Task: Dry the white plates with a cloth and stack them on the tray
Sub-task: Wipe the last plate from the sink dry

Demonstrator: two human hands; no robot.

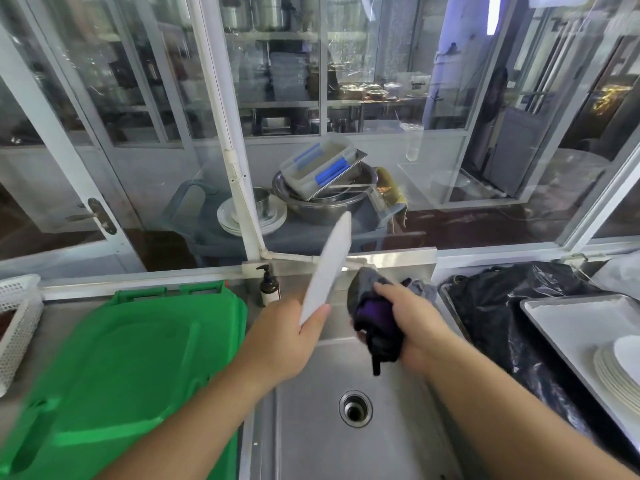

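White plate (329,268) held edge-on over sink, dark bunched cloth (375,311) beside, plate stack (616,372) on tray (568,313)

There is one view, from a wide-angle camera worn on the person's head, looking forward and down. It sits close above the steel sink (346,393), with both forearms entering from the bottom edge. The upper half faces glass partitions (138,98) straight ahead, whose frames bow outward, probably from lens distortion. The left edge of the frame is blurred.
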